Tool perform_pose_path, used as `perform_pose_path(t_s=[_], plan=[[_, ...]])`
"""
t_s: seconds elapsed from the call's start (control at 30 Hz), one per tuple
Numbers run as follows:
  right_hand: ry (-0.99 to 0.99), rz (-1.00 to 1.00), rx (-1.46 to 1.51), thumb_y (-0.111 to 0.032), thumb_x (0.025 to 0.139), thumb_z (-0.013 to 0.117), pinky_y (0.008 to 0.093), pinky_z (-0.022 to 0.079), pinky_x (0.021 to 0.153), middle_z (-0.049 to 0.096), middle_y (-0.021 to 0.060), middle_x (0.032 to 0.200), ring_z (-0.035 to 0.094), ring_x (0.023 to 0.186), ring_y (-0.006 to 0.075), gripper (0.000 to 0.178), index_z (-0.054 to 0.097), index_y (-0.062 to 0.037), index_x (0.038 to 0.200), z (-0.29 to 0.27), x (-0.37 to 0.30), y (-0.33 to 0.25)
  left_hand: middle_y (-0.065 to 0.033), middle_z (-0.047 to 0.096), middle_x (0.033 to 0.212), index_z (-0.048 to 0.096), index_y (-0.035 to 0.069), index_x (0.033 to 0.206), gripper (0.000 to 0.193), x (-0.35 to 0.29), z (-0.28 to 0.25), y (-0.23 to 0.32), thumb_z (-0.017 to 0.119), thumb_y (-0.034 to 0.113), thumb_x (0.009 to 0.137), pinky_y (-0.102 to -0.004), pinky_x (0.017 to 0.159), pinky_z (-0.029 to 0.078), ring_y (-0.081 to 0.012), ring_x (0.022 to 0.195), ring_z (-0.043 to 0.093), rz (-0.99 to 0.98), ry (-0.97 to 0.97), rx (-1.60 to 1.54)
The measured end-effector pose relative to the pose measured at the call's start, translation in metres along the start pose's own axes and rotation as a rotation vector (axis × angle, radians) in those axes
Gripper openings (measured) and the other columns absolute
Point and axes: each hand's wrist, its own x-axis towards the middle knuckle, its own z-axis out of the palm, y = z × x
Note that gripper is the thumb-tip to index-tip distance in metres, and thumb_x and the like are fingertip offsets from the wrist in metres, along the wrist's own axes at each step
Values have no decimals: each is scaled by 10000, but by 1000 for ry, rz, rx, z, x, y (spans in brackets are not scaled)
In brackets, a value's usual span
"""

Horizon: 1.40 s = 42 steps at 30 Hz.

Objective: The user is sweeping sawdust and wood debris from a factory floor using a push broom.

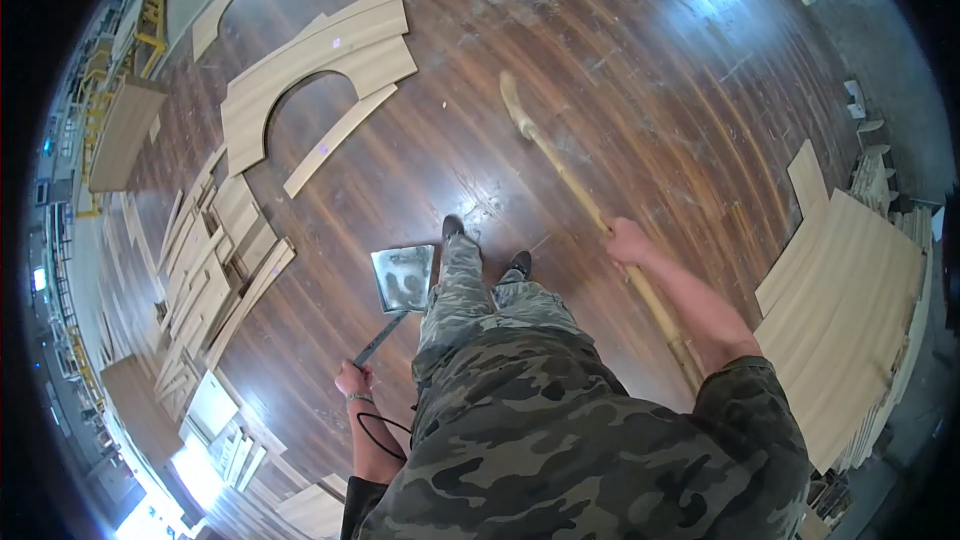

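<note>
My left hand (pixel 353 378) is closed around the handle of a metal dustpan (pixel 405 278). The pan lies on the brown plank floor just left of my feet, with dark smudges on its grey surface. In my right hand (pixel 627 242) is the long bamboo-like handle of a broom (pixel 570 178), gripped partway along. Its pale head (pixel 512 98) reaches out ahead and to the right of my feet, at or just above the floor; I cannot tell whether it touches. The handle's rear end passes under my right arm.
Curved wooden panels (pixel 300 60) lie ahead on the left, with a jumbled pile of wooden offcuts (pixel 215 275) nearer. On the right stands a large stack of wooden sheets (pixel 850 310). Yellow metal racking (pixel 150 25) lines the far left. A small scrap (pixel 444 105) lies on the floor ahead.
</note>
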Motion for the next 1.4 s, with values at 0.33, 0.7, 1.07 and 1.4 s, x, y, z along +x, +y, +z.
perform_pose_path(t_s=[0.33,0.7,1.07,1.4], plan=[[-286,4,492,-204,876,564,306,481,414,574,59,630,538,428,143,506,465,-153,1369,81,30,-144,-117,553,550,598,-88,891,307,73,64,47,522,209,880,-335,363,442,-211,414,551,138,-245,299],[-42,141,647,-82,826,530,317,435,375,573,91,641,511,410,158,546,449,-52,1365,50,87,-131,-97,590,614,600,-47,1140,343,108,84,137,537,164,876,-317,425,489,-184,469,581,275,-319,572],[351,425,1053,-48,849,509,299,387,360,500,41,625,477,395,143,495,466,-90,1340,35,-29,-82,-75,559,576,606,-42,988,275,113,167,234,468,170,879,-303,363,422,-173,412,538,310,-449,640],[377,724,1351,-85,862,528,321,404,358,469,40,574,485,406,168,154,516,-88,1016,110,-57,-33,-100,564,563,534,-7,752,273,119,190,307,457,211,898,-299,327,418,-175,389,539,377,-377,694]])
